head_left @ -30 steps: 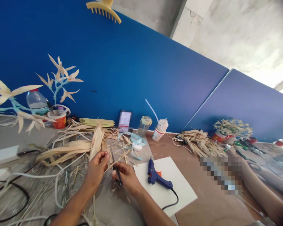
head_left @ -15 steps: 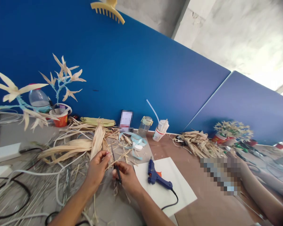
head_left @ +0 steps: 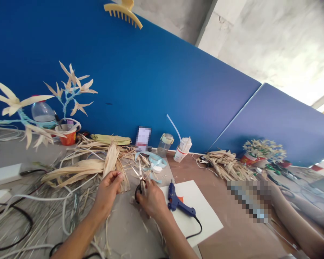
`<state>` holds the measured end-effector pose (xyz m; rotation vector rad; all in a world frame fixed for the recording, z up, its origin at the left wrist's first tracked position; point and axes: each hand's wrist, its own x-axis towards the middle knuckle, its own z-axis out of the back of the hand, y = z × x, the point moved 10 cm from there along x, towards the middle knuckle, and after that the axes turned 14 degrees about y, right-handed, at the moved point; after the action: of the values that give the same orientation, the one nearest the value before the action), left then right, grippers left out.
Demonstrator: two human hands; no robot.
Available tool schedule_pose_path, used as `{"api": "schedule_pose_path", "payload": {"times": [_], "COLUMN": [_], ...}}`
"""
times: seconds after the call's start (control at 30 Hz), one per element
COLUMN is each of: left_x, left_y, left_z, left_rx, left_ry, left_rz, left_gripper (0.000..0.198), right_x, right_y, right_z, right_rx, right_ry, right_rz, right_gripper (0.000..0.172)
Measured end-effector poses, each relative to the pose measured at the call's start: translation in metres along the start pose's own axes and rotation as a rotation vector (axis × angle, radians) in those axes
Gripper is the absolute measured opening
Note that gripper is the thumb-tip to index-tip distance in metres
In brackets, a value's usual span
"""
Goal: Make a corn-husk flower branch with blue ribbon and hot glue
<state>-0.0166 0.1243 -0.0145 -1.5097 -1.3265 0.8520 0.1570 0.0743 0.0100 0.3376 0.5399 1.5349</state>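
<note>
My left hand [head_left: 109,189] is closed in a pinch, with thumb and fingertips together; whatever is between them is too small to make out. Dried corn husks [head_left: 111,158] rise just behind it, and a loose husk piece lies beside its fingertips. In my right hand [head_left: 152,198] is a pair of black-handled scissors [head_left: 138,172]. Their blades are spread and point away from me, towards husk scraps. To the right of that hand, a dark blue glue gun [head_left: 178,201] lies on a white sheet [head_left: 205,216].
White cables [head_left: 43,198] and thin fibres cover the left side. Husk flowers stand in a red cup [head_left: 67,138] near a bottle [head_left: 43,113]. Along the blue partition [head_left: 151,72] are a phone [head_left: 143,138], a jar [head_left: 165,144] and a paper cup [head_left: 180,155]. Another person's arm [head_left: 291,219] reaches in at right.
My right hand has moved right, away from my left hand, and turned. The scissor blades have spread apart. My left hand has shifted slightly left and stays pinched.
</note>
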Motion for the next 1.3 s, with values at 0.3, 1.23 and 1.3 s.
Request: {"api": "schedule_pose_path", "payload": {"times": [0.3,1.23,1.3], "left_x": [-0.001,-0.018,-0.018], "left_y": [-0.01,0.015,0.015], "left_z": [0.001,-0.061,-0.06], "left_rx": [-0.006,0.24,0.238], "left_ry": [-0.007,0.476,0.47], "left_rz": [-0.03,0.298,0.308], "left_gripper": [0.031,0.038,0.04], "right_x": [-0.009,-0.037,-0.035], "right_y": [0.01,0.049,0.043], "right_z": [-0.009,0.035,0.038], "right_rx": [-0.178,0.206,0.272], "right_ry": [0.098,-0.419,-0.439], "right_rz": [0.058,0.576,0.554], "right_gripper": [0.045,0.011,0.01]}}
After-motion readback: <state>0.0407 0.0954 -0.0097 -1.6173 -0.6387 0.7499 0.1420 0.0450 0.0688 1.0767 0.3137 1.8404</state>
